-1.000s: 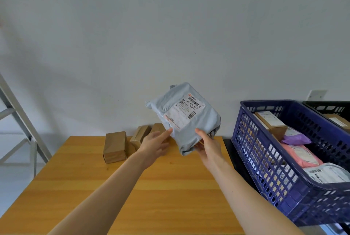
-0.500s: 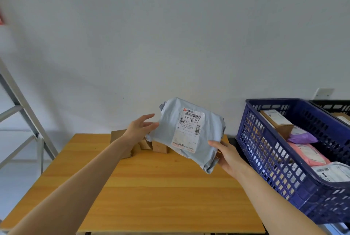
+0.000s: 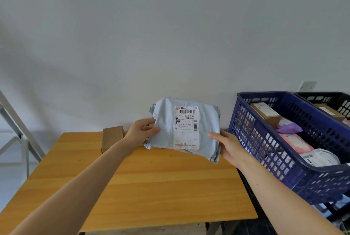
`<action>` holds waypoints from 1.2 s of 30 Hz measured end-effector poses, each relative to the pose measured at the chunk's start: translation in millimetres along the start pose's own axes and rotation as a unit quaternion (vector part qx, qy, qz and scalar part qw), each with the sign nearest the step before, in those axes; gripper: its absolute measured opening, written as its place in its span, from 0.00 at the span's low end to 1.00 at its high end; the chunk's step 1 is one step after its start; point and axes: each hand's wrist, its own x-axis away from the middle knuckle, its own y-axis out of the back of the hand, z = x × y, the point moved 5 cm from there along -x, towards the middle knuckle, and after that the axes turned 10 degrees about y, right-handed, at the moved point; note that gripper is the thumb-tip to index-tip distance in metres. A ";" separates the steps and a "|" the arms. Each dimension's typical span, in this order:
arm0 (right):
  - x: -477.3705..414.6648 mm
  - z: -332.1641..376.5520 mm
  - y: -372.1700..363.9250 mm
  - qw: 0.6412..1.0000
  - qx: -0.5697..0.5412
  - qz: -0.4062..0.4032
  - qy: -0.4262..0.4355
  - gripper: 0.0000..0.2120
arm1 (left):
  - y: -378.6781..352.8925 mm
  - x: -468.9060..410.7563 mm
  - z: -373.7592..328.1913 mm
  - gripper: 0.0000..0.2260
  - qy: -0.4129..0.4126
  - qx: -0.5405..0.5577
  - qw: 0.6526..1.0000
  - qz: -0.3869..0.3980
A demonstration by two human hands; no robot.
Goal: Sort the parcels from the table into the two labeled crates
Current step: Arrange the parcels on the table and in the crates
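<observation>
A pale blue-grey poly mailer with a white shipping label facing me is held up above the far part of the wooden table. My left hand grips its left edge, thumb on the front. My right hand holds its lower right corner, thumb on the front and fingers behind. A brown cardboard box stands on the table's far edge, partly behind my left arm. To the right is the blue crate holding several parcels; a black crate sits beyond it.
A wall socket is on the white wall above the crates. A grey metal frame leans at the far left beside the table. The blue crate's contents include a brown box, a purple bag, a pink bag and a white bag.
The mailer turned so its label is upright and facing me. My left hand, apart from it half a second ago, now grips its left edge. The view shifted slightly left.
</observation>
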 end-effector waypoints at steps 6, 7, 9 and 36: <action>10.3 2.0 5.0 1.000 0.014 -0.015 0.014 0.24 | -3.9 0.0 9.5 0.18 0.007 0.007 1.000 0.030; 12.2 1.6 6.4 1.000 0.014 -0.017 0.015 0.24 | -5.1 -0.4 10.5 0.18 0.008 0.012 0.999 0.033; 16.1 1.8 9.5 0.999 0.013 -0.027 0.018 0.24 | -9.3 -2.9 13.1 0.18 0.012 0.017 0.999 0.042; 184.9 91.5 226.5 0.967 0.108 -0.195 0.124 0.15 | -268.5 83.7 -49.1 0.24 0.003 -0.037 0.986 0.164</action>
